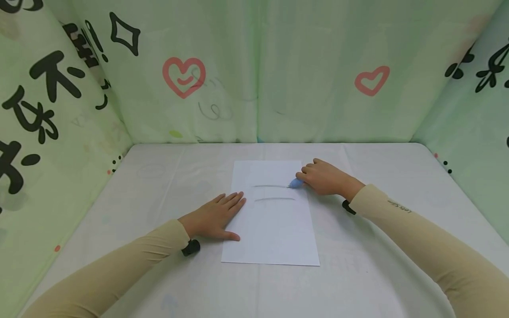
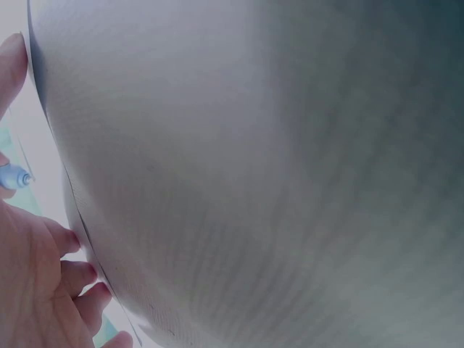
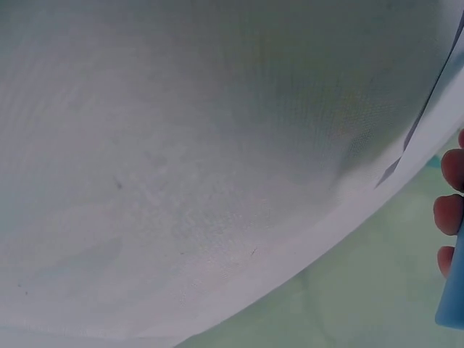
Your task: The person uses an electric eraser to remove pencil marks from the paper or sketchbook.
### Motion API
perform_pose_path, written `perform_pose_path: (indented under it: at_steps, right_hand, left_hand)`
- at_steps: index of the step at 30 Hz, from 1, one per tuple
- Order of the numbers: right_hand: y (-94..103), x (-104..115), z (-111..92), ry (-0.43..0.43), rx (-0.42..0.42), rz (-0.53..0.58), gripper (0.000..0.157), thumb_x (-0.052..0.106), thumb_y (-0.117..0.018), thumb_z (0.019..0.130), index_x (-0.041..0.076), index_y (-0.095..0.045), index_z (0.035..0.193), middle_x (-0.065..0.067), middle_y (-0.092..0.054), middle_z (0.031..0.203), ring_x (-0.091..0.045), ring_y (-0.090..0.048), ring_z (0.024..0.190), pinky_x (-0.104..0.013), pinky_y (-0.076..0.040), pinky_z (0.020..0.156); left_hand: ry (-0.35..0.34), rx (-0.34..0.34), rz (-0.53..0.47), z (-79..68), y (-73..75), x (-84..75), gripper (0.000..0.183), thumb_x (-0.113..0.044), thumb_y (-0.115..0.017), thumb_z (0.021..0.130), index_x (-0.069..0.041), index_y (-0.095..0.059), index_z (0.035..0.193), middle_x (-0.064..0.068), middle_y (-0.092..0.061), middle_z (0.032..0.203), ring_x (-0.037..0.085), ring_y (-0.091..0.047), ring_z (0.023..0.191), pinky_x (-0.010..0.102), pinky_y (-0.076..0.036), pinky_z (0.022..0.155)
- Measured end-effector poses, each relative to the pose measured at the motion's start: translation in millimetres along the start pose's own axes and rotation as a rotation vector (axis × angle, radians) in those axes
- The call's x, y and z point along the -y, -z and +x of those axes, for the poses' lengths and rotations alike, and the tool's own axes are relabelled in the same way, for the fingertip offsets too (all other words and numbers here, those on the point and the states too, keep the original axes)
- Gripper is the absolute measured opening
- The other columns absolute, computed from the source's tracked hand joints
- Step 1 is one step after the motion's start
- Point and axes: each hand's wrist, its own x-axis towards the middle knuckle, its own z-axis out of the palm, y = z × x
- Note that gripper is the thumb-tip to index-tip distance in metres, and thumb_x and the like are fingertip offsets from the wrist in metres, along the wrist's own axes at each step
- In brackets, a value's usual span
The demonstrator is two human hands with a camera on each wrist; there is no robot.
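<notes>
A white sheet of paper (image 1: 274, 234) lies upright on the table, with two thin grey lines across its upper half. My left hand (image 1: 216, 216) rests flat on the paper's left edge, fingers spread and thumb apart. With curled fingers, my right hand (image 1: 324, 176) grips a thick blue pen (image 1: 295, 183) near the paper's upper right edge. Its tapered tip points left and meets the right end of the upper line. The left wrist view catches the pen's narrow tip (image 2: 16, 177), and the right wrist view shows its blunt blue end (image 3: 453, 290) beside the fingers.
A white cloth (image 1: 171, 194) covers the table. Pale green curtains with hearts and black lettering (image 1: 55, 75) hang behind and at both sides. Each wrist carries a black band, the left one (image 1: 191, 247) lying low near the cloth.
</notes>
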Motion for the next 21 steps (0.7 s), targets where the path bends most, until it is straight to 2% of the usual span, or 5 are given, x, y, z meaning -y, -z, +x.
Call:
perform_pose_path:
  at_steps: [21]
  right_hand:
    - [-0.3, 0.4, 3.2, -0.004, 0.002, -0.006, 0.009, 0.013, -0.065, 0.086, 0.01, -0.057, 0.089, -0.001, -0.054, 0.069, -0.018, -0.052, 0.063, -0.028, -0.029, 0.06]
  left_hand:
    - [0.003, -0.005, 0.026, 2.5, -4.1, 3.0, 0.1, -0.071, -0.046, 0.083, -0.007, -0.012, 0.152, 0.011, -0.011, 0.16, 0.026, -0.014, 0.147, 0.046, -0.017, 0.118]
